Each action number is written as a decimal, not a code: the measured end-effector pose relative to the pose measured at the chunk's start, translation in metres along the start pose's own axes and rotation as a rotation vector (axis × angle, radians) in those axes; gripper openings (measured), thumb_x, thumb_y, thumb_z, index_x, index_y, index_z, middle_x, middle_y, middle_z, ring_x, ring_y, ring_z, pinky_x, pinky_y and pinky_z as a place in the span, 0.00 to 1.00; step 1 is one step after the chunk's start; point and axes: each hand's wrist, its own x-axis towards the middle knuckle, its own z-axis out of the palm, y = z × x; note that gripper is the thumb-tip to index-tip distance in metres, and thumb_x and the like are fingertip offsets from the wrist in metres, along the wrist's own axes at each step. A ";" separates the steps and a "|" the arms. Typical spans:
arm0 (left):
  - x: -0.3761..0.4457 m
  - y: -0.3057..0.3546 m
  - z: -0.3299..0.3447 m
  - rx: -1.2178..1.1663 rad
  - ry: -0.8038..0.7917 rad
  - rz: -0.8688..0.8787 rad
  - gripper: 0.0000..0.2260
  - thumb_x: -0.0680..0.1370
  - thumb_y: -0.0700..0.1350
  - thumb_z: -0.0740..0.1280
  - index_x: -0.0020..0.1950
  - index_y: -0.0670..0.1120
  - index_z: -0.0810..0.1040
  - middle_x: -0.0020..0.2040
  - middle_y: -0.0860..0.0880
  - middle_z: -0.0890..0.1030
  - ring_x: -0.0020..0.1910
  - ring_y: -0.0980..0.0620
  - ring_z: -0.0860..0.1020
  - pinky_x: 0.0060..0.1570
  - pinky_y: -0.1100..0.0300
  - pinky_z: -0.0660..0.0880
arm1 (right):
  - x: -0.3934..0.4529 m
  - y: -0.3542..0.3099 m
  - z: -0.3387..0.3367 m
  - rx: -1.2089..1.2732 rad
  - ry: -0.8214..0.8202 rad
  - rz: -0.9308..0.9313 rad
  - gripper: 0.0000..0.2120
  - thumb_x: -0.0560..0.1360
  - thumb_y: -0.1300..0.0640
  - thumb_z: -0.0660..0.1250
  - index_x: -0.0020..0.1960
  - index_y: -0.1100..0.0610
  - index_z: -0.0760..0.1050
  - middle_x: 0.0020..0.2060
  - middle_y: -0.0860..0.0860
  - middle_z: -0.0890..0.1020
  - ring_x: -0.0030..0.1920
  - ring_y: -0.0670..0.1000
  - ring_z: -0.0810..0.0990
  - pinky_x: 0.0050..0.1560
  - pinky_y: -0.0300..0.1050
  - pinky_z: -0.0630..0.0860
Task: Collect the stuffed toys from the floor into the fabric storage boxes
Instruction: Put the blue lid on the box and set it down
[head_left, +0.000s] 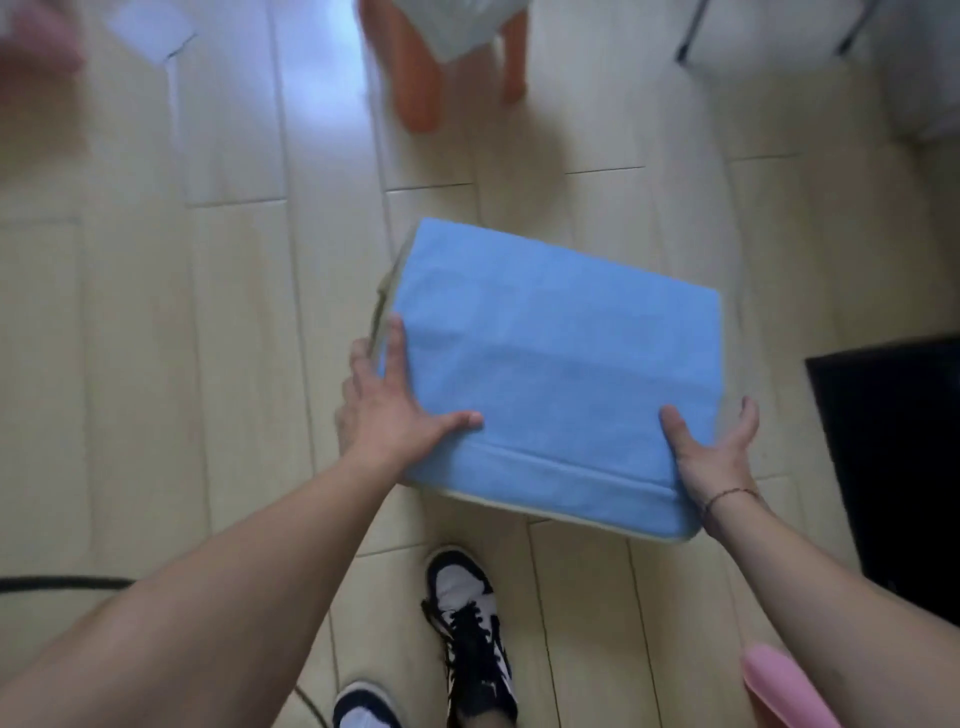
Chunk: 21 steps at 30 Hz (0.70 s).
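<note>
A person held a flattened blue fabric storage box (550, 374) above the pale wood floor (208, 322), its inside hidden from view. The left hand (387, 410) gripped the box's left edge, thumb pressed on top; the right hand (714, 447) clasped its right corner. An orange-and-white stuffed toy (447, 57) lay blurred on the floor beyond, well apart.

Blue fabric storage box (556, 364), folded flat, held above pale wooden floor (156, 338). Left hand (387, 410) gripping left edge, thumb on top; right hand (714, 447) gripping near right corner. Black-and-white sneakers (470, 634) below. Blurred orange-legged shape (421, 88) at top, possibly a stuffed toy.
</note>
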 end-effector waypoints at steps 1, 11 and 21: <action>0.006 0.012 0.006 -0.013 0.030 -0.071 0.62 0.55 0.71 0.75 0.74 0.66 0.34 0.79 0.46 0.39 0.77 0.39 0.50 0.71 0.38 0.56 | 0.000 0.005 -0.007 -0.010 -0.021 -0.053 0.55 0.65 0.40 0.74 0.76 0.46 0.39 0.71 0.50 0.63 0.68 0.50 0.67 0.69 0.45 0.61; 0.040 0.075 0.015 -0.402 -0.010 -0.396 0.62 0.58 0.54 0.83 0.73 0.69 0.39 0.74 0.44 0.51 0.71 0.38 0.61 0.57 0.38 0.76 | 0.011 0.003 -0.017 -0.031 -0.217 -0.089 0.54 0.68 0.52 0.76 0.71 0.33 0.36 0.68 0.37 0.52 0.67 0.38 0.57 0.68 0.39 0.57; 0.136 0.249 0.012 -0.287 -0.036 -0.193 0.60 0.62 0.52 0.81 0.78 0.58 0.40 0.77 0.43 0.47 0.75 0.44 0.59 0.70 0.48 0.62 | 0.090 -0.059 -0.036 0.089 -0.058 0.171 0.53 0.68 0.55 0.76 0.76 0.46 0.39 0.73 0.46 0.56 0.70 0.44 0.60 0.70 0.39 0.57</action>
